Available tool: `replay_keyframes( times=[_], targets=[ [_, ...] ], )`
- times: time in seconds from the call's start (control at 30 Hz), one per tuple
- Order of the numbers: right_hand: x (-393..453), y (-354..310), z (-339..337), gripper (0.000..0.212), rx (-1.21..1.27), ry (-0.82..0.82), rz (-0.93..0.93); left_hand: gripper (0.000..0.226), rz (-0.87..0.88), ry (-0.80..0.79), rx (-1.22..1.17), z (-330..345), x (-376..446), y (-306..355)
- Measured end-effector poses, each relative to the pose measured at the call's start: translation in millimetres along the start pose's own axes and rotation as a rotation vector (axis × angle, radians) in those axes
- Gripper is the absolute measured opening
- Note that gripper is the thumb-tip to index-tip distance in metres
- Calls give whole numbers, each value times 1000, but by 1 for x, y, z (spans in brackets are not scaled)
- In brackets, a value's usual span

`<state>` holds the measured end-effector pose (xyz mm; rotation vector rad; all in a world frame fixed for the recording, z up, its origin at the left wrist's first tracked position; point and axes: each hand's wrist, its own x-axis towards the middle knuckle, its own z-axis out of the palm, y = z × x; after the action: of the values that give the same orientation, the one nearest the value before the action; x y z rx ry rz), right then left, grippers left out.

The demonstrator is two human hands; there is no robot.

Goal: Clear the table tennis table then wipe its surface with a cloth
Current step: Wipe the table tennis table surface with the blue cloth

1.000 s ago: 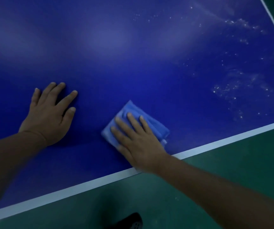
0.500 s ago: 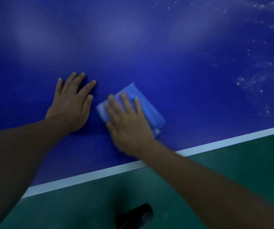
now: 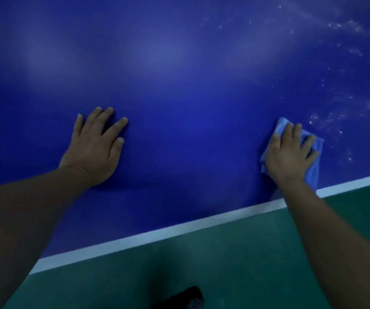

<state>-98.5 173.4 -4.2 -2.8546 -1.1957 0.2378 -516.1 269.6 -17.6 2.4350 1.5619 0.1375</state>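
Item: light blue, soft folded cleaning cloth, lying on the dark blue, smooth-topped table tennis table at the right, close to the near white edge line. Handling, as judged: light, limp and easily bunched; it should slide readily over the slick top, so it is best held flat under a spread palm, pressing on its middle, not pinched by a corner. Right hand: palm down on the cloth, fingers extended and a little spread, pressing it to the surface; nothing is curled round it. Forearm reaches in from the near right. Left hand: flat on the bare blue top well to the left of the cloth, fingers straight and fanned, holding nothing, apparently bracing the body. Whitish specks and smears lie just beyond the cloth to the far right, likely unwiped. Green floor and a dark shoe show near the bottom.
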Motion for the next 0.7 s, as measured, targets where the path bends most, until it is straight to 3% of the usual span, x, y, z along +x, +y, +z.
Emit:
replay_keyframes(
  times=[0.07, 0.2, 0.23, 0.3, 0.47, 0.53, 0.63, 0.7],
  targets=[
    [-22, -35, 10, 59, 12, 4, -83, 66, -8, -7, -3, -1, 0, 1],
    [-82, -63, 23, 64, -127, -78, -777, 66, -13, -4, 1, 0, 0, 1],
    [-75, -59, 15, 65, -155, -79, -868, 67, -14, -6, 6, 0, 0, 1],
    [-40, -43, 6, 66, -249, -1, -835, 67, -15, -13, 13, 0, 0, 1],
    [25, -53, 1, 68, -222, 4, -371, 68, -33, -35, 14, -2, 0, 3],
    [1, -79, 15, 65, -153, 62, -500, 68, -37, -52, 19, -4, 0, 4],
    [-28, -97, 25, 61, -101, -26, -960, 67, -46, -58, 29, -5, 0, 5],
    [4, -98, 15, 62, -146, -88, -1048, 67, -56, -78, 47, -7, 1, 7]
  ],
)
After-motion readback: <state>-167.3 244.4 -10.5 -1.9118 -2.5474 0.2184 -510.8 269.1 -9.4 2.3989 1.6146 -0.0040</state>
